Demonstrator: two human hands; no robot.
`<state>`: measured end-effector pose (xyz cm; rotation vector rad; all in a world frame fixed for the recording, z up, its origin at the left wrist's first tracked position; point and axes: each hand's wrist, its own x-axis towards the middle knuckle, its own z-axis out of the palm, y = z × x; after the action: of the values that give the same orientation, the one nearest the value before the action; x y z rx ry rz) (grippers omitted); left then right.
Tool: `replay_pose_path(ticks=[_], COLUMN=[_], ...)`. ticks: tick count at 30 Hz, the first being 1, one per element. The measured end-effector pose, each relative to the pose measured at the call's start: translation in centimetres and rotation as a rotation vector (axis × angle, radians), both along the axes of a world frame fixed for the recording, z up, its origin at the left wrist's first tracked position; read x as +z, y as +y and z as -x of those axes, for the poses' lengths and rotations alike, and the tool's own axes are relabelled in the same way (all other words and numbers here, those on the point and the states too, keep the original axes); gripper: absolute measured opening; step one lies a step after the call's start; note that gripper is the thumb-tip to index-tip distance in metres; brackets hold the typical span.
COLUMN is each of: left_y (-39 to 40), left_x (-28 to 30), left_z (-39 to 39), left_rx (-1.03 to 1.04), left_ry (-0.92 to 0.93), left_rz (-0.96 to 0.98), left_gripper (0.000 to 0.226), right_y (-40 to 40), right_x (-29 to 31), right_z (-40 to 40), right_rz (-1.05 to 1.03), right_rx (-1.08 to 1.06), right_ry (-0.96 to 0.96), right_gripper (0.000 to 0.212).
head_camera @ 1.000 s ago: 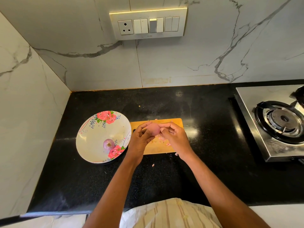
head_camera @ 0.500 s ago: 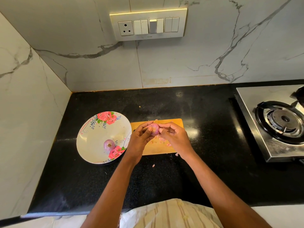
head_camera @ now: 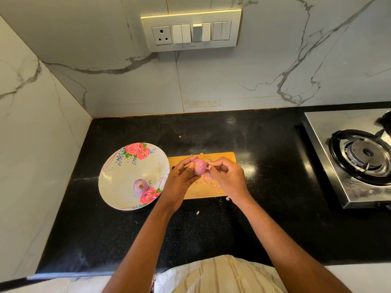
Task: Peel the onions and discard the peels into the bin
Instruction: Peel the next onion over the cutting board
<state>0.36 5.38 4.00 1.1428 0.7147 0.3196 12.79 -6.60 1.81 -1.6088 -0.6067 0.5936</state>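
Tabletop (head_camera: 264, 218): black polished stone, walled at 12 and 9 o'clock by marble tile, so room for the elbows is closed on those sides. Gas stove (head_camera: 359, 161) stands at 3 o'clock, its steel edge near the right forearm's outward path. Open dark surface is noted at 6 o'clock, between the board and the near edge. No bin is in view; its place cannot be told.

Floral plate (head_camera: 118, 187): at 9 o'clock of the board, its rim just beside the left hand. One small onion (head_camera: 140, 186) lies in it, near the 6 o'clock rim, its papery skin apparently still on.

Cutting board (head_camera: 203, 192): yellow, flat on the tabletop, under both hands. Loose peel scraps (head_camera: 206, 180) are scattered on it, and a few over its 6 o'clock edge on the stone.

Hands: left hand (head_camera: 179, 180) is curled round the held onion (head_camera: 199, 167), cradling it from 9 o'clock. Right hand (head_camera: 227, 178) is pinched narrow at the onion's 3 o'clock side; whether a strip of skin is between the fingertips cannot be told.

Handling, judged: held onion is light, firm and round. Outer skin is thin, dry and brittle, likely to tear in flakes. Bared flesh is expected to be slick, so grip is best kept at the ends, with the pull started from a lifted edge. Scraps are light and easily brushed off the board.
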Motion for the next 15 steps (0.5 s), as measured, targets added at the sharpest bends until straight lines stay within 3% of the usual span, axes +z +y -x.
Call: replay_pose_path(ticks=[8, 15], left_y=[-0.16, -0.18], left_x=[0.31, 0.43], left_z=[-0.34, -0.43], left_rx=[0.018, -0.002], left_ry=[-0.005, 0.01], left_rz=[-0.046, -0.1], left_gripper=[0.028, 0.035], right_y=[0.26, -0.07], right_x=[0.2, 0.51], right_z=[0.2, 0.06], right_rz=[-0.015, 0.024], right_rx=[0.038, 0.035], right_ry=[0.111, 0.009], right_gripper=[0.021, 0.021])
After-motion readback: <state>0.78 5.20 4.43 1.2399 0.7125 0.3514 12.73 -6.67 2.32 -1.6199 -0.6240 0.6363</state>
